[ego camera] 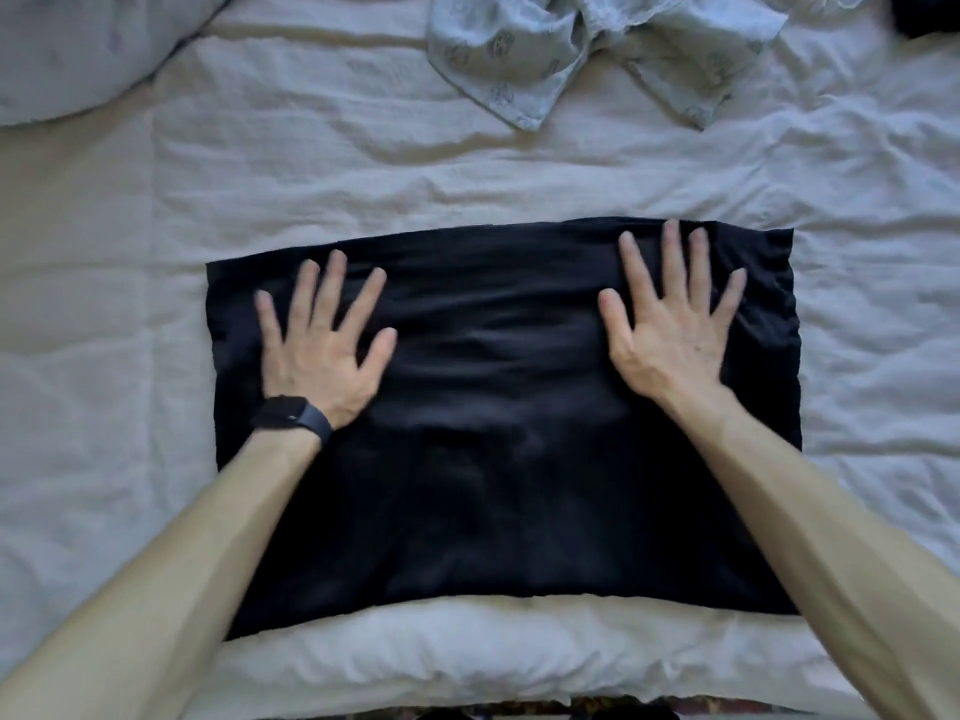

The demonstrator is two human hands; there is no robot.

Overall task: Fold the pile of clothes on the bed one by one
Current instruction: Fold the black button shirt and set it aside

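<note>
Pressing flat, both hands, left (324,350) and right (670,330), fingers spread, gripping nothing, smooth a black garment (498,433) on the bed (467,179) for folding.

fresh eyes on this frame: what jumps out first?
The black garment, spread as a flat rectangle on the near middle of the white bed, with the left hand and right hand pressing flat, fingers spread, on its far half. Next, a crumpled pale patterned garment lies at the far edge.

Patterned garment (519,59) beyond top edge
</note>
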